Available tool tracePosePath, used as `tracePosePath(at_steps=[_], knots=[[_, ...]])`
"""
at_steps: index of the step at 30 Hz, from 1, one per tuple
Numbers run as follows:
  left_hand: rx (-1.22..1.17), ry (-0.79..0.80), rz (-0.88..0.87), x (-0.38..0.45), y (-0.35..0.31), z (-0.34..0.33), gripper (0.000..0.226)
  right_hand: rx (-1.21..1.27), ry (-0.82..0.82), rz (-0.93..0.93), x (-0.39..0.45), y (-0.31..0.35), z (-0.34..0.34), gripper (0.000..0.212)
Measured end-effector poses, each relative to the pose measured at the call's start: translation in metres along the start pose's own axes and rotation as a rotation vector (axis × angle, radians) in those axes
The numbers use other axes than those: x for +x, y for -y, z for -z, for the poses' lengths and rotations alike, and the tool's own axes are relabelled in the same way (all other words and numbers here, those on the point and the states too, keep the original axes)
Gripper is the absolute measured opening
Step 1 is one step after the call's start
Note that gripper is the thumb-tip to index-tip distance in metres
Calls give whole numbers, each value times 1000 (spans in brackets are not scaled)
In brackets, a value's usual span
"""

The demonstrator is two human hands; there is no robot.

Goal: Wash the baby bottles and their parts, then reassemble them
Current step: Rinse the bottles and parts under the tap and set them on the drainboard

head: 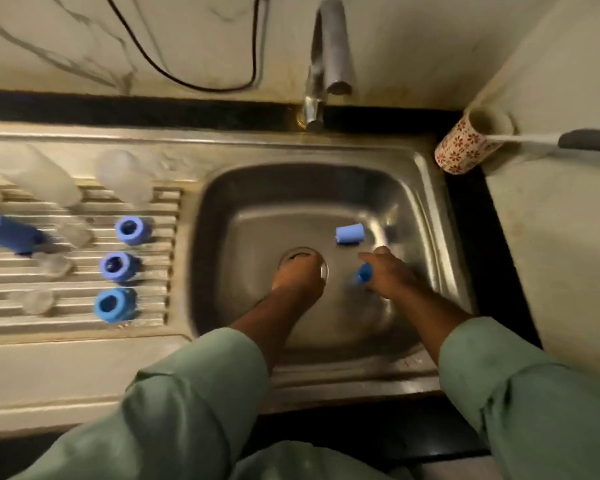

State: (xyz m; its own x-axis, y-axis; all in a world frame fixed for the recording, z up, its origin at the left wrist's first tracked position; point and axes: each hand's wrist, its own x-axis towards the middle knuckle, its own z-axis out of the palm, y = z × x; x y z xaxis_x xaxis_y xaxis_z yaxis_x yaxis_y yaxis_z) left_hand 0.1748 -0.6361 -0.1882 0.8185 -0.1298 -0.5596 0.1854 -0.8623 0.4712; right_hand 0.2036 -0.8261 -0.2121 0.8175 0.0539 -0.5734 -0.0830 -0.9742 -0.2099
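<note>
Both my hands are down in the steel sink (pixel 426 202). My left hand (pixel 297 275) lies over the drain, fingers curled; whether it holds anything is hidden. My right hand (pixel 387 271) grips a small blue bottle part (pixel 362 273). A light blue cap (pixel 350 234) lies on the basin floor just beyond it. On the ribbed drainboard (pixel 84 327) stand three blue collar rings (pixel 132 230) (pixel 118 266) (pixel 113 304), clear bottles (pixel 125 176) (pixel 45 178), clear teats (pixel 52 265) and a blue bottle (pixel 7 232) at the left edge.
The tap (pixel 329 57) rises behind the basin, with no water seen running. A flowered cup (pixel 465 147) holding a brush handle (pixel 586 139) stands at the back right corner. A black cable (pixel 187 81) hangs on the wall.
</note>
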Motion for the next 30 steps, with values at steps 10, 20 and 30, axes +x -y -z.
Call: tracePosePath(at_steps=[10, 20, 30], knots=[[243, -487, -119, 70, -26, 68, 52, 215, -136, 234, 33, 0, -20, 53], [2, -641, -75, 99, -52, 175, 38, 372, -363, 433, 46, 63, 20, 55], [-689, -474, 137, 107, -36, 194, 39, 776, -261, 402, 60, 89, 12, 57]])
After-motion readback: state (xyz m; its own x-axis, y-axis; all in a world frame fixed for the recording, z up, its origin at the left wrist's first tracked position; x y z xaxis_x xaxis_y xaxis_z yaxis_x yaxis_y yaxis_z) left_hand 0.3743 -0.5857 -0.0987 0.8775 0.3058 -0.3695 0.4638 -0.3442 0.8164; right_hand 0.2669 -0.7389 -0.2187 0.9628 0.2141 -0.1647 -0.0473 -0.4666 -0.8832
